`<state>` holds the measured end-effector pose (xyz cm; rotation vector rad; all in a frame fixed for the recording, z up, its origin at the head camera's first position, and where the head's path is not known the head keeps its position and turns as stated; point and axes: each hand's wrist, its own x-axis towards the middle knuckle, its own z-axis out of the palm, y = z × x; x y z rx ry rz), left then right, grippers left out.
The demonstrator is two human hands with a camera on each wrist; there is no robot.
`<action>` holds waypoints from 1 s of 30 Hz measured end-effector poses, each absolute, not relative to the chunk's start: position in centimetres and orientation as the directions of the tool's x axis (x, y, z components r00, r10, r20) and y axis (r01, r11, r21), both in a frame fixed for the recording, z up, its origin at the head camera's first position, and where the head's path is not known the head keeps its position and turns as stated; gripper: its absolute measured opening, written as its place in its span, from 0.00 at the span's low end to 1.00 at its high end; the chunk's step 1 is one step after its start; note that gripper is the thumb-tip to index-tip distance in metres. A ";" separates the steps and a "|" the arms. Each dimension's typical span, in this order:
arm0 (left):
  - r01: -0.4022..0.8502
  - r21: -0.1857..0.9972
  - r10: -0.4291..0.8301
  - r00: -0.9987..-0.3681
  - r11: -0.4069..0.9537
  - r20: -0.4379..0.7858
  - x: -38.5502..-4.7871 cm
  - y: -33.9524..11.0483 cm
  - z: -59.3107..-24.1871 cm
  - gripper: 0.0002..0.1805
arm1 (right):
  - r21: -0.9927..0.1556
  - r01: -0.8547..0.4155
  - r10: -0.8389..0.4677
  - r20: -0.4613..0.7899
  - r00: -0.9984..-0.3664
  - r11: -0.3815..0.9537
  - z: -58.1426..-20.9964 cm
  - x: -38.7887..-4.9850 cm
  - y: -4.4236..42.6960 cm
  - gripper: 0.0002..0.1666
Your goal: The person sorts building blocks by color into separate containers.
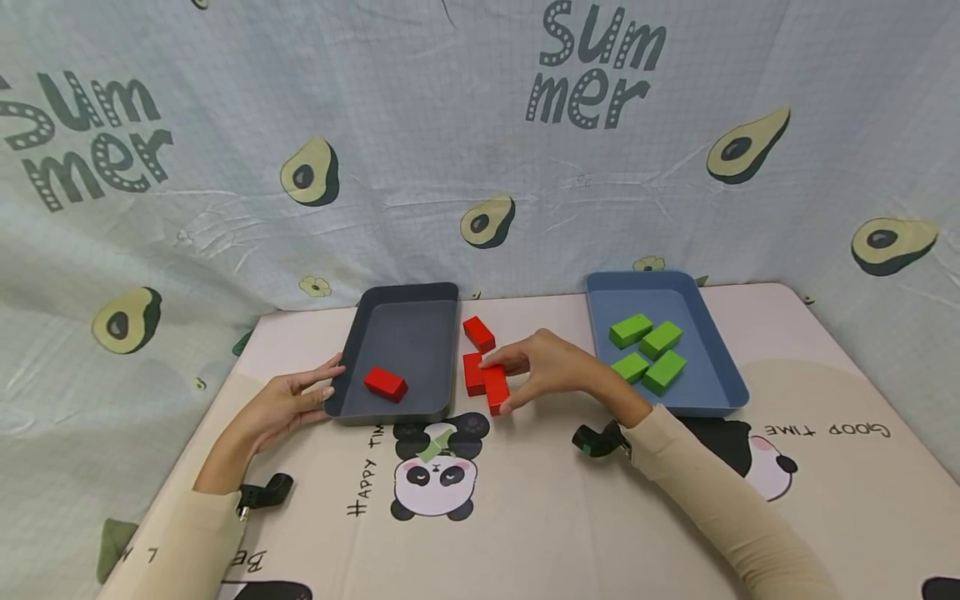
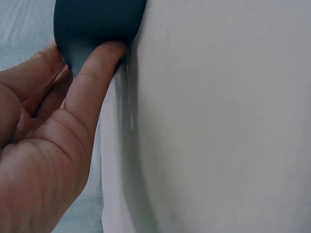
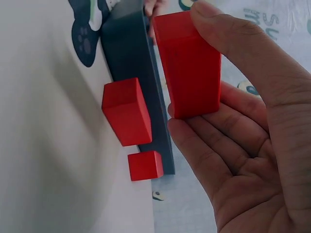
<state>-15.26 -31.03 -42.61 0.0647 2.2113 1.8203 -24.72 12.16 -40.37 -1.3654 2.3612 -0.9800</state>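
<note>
In the head view my right hand pinches a red block by its ends, thumb on the near end. The right wrist view shows that block held between thumb and fingers. Two more red blocks lie on the table beside the dark grey tray. My left hand grips that tray's left wall near its front corner; the left wrist view shows the thumb of the hand against the tray's corner. One red block lies inside the tray.
A blue tray at the right holds several green blocks, partly behind my right forearm. The table has a printed panda cloth, and a patterned curtain hangs along its back edge.
</note>
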 end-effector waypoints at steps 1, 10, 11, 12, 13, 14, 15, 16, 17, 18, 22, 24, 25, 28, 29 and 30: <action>-0.140 0.968 0.207 -0.961 0.208 -0.183 -15.3 -31.0 -42.7 0.33 | -0.648 -0.685 -0.840 0.125 -0.527 0.333 -40.3 -24.7 12.1 0.38; -0.154 0.965 0.195 -0.961 0.210 -0.196 -15.2 -31.2 -43.1 0.32 | -0.593 -0.765 -0.860 0.226 -0.457 0.251 -39.9 -24.8 11.3 0.35; -0.155 0.965 0.193 -0.961 0.211 -0.197 -15.2 -31.2 -43.1 0.32 | -0.604 -0.759 -0.861 0.226 -0.455 0.243 -39.9 -24.8 11.2 0.35; -0.158 0.965 0.192 -0.961 0.211 -0.199 -15.3 -31.2 -43.2 0.32 | -0.614 -0.753 -0.862 0.224 -0.455 0.238 -39.9 -24.8 11.1 0.34; -0.158 0.965 0.192 -0.961 0.211 -0.199 -15.3 -31.2 -43.2 0.32 | -0.620 -0.748 -0.863 0.220 -0.454 0.235 -39.9 -24.7 11.0 0.34; -0.157 0.965 0.191 -0.961 0.210 -0.198 -15.3 -31.2 -43.2 0.32 | -0.626 -0.744 -0.863 0.220 -0.455 0.233 -39.8 -24.7 10.9 0.34; -0.156 0.965 0.192 -0.961 0.210 -0.197 -15.3 -31.2 -43.2 0.32 | -0.633 -0.739 -0.863 0.219 -0.456 0.230 -39.8 -24.7 10.8 0.34; -0.156 0.965 0.192 -0.962 0.210 -0.197 -15.3 -31.2 -43.2 0.32 | -0.641 -0.732 -0.861 0.218 -0.460 0.230 -39.8 -24.7 10.7 0.34; -0.154 0.965 0.192 -0.962 0.212 -0.196 -15.3 -31.2 -43.2 0.32 | -0.645 -0.728 -0.857 0.219 -0.466 0.232 -39.8 -24.7 10.6 0.34; -0.153 0.965 0.194 -0.962 0.212 -0.195 -15.3 -31.2 -43.2 0.32 | -0.650 -0.724 -0.854 0.219 -0.471 0.233 -39.8 -24.6 10.6 0.35; -0.148 0.964 0.195 -0.962 0.219 -0.192 -15.4 -31.2 -43.2 0.32 | -0.680 -0.695 -0.841 0.217 -0.495 0.234 -39.9 -24.6 10.2 0.36; -0.148 0.964 0.193 -0.962 0.220 -0.192 -15.5 -31.2 -43.2 0.32 | -0.691 -0.685 -0.838 0.218 -0.500 0.229 -39.8 -24.6 10.1 0.36; -0.144 0.964 0.197 -0.962 0.224 -0.189 -15.5 -31.2 -43.2 0.32 | -0.697 -0.682 -0.837 0.222 -0.500 0.222 -39.8 -24.6 10.1 0.36; -0.145 0.964 0.191 -0.963 0.221 -0.189 -15.5 -31.1 -43.1 0.31 | -0.704 -0.681 -0.835 0.237 -0.496 0.204 -39.8 -24.6 9.8 0.36; -0.147 0.965 0.192 -0.963 0.218 -0.190 -15.5 -31.1 -43.1 0.31 | -0.702 -0.684 -0.836 0.242 -0.493 0.200 -39.7 -24.6 9.8 0.37; -0.149 0.965 0.192 -0.962 0.217 -0.191 -15.5 -31.1 -43.1 0.31 | -0.699 -0.687 -0.836 0.246 -0.491 0.198 -39.7 -24.7 9.7 0.37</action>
